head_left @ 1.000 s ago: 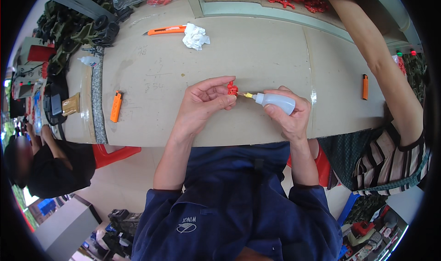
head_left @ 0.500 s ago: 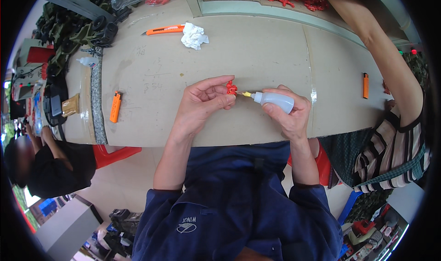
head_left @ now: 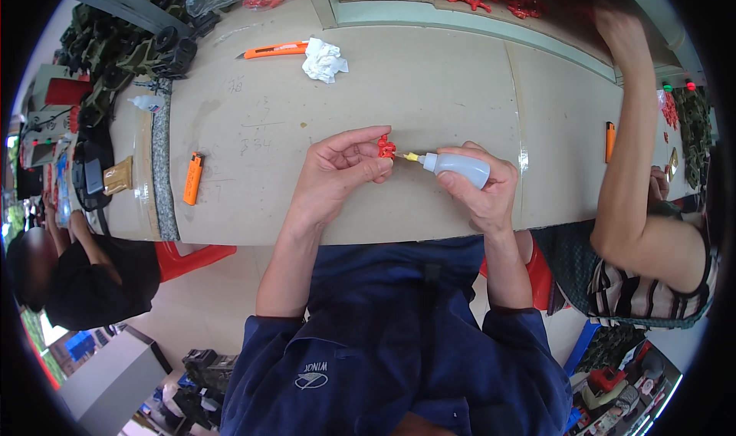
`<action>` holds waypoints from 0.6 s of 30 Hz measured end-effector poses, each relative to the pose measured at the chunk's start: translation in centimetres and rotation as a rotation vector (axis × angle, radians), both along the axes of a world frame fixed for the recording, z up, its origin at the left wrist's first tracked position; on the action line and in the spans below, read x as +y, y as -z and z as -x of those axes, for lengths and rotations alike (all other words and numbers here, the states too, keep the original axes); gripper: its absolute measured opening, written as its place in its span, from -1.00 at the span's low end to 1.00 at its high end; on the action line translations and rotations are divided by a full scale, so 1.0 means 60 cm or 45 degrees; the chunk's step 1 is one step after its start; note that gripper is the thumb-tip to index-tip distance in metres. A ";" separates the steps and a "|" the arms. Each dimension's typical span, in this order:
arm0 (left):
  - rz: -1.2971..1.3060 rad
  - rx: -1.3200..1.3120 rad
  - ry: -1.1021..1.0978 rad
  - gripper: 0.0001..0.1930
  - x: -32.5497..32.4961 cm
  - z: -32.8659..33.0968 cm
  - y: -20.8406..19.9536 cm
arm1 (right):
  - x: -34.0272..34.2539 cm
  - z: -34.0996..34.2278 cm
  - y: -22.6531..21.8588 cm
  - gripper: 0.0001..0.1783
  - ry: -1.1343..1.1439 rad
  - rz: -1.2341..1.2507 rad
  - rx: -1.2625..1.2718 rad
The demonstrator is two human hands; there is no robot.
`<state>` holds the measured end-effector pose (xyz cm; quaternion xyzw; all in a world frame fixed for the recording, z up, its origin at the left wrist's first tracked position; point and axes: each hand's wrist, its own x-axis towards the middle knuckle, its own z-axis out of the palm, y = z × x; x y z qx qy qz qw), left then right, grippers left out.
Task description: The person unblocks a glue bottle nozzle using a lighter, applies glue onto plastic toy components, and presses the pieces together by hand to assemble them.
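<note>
Jutting from the pinching left hand (head_left: 330, 171), a piece (head_left: 386, 148) was held left of the bottle (head_left: 463, 171) gripped by the right hand (head_left: 494, 193), above the table (head_left: 429, 75); a shelf (head_left: 399, 14) was set far.

Place: I am working in an assembly workshop, it seems.
Worktable (head_left: 429, 75): tape (head_left: 523, 148) is seaming it.
Shelf (head_left: 460, 26): red parts (head_left: 466, 1) are lying heaped.
Left: green model vehicles (head_left: 138, 56) are crowding together.
Bottle (head_left: 466, 169): I am holding it beside a small red piece (head_left: 386, 148).
Neighbours: someone in black (head_left: 103, 286) and someone in stripes (head_left: 636, 290) are flanking me.
</note>
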<state>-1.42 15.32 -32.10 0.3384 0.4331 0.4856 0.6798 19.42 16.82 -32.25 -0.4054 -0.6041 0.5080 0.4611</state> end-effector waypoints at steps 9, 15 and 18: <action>0.019 -0.014 -0.001 -0.64 0.000 0.000 -0.001 | -0.002 -0.004 -0.001 -0.75 0.005 0.063 0.031; 0.022 -0.017 -0.003 -0.64 -0.001 0.003 0.001 | -0.001 -0.005 0.003 -0.75 -0.007 0.073 0.040; 0.032 -0.042 -0.005 -0.64 -0.001 0.004 0.003 | -0.003 -0.011 0.004 -0.75 0.011 0.106 0.095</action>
